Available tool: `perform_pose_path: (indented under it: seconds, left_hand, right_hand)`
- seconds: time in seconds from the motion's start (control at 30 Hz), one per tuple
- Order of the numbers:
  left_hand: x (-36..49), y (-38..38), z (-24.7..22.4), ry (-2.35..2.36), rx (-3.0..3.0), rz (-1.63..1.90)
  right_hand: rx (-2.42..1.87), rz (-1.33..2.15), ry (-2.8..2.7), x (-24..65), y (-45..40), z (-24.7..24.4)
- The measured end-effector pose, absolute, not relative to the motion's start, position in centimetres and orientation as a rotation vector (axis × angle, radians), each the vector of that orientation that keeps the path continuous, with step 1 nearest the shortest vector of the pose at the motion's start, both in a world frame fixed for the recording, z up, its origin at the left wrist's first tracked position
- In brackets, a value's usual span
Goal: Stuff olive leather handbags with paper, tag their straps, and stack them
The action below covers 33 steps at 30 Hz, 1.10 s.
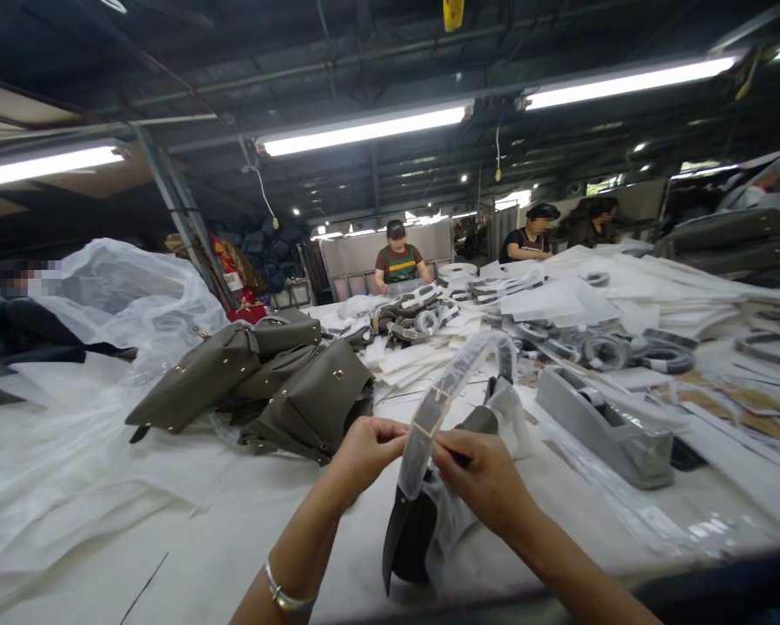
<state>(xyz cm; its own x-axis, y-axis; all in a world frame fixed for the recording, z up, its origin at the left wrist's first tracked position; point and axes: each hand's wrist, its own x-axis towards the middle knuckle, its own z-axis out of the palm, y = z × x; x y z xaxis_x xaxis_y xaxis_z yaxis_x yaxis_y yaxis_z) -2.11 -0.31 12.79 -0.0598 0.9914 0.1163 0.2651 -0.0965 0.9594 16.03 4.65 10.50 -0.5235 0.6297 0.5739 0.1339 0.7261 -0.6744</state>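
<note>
A bag strap (436, 402) wrapped in clear plastic arches up from a dark olive bag (410, 542) near the front of the table. My left hand (371, 451) pinches the strap's left edge between thumb and fingers. On the other side, my right hand (479, 473) has its fingers closed at the strap's right edge. White wrapping (451, 512) lies around the bag's right side, partly behind my right hand. The bag stands upright and its strap curves over at the top.
Several olive bags (298, 391) are piled at the left beside plastic sheeting (148, 286). A grey tape dispenser (607, 425) sits at the right. Wrapped straps (422, 317) and white sheets (559, 299) cover the far table. A person (399, 260) works opposite; others are farther right.
</note>
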Motion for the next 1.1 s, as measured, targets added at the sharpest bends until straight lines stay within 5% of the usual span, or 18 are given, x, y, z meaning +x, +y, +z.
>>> perform_pose_path:
  seconds: [0.13, 0.43, 0.83, 1.1]
  left_hand:
    - [-2.8, -0.9, 12.7, 1.431, 1.460, 1.277]
    - [-3.8, -5.4, 9.2, 0.918, 0.795, 1.594]
    - [-1.4, -5.1, 8.6, 0.697, 0.907, 1.805]
    - [-1.0, -4.4, 8.8, 0.869, 1.013, 1.674]
  right_hand:
    - [-0.625, 0.765, -2.045, 16.7, 4.7, 10.2]
    - [-0.620, 1.523, -1.768, 20.0, 2.4, 7.8]
    - [-0.287, 0.596, -1.954, 19.3, 1.4, 6.1]
    - [-0.112, 0.504, -1.967, 17.6, 0.8, 9.5]
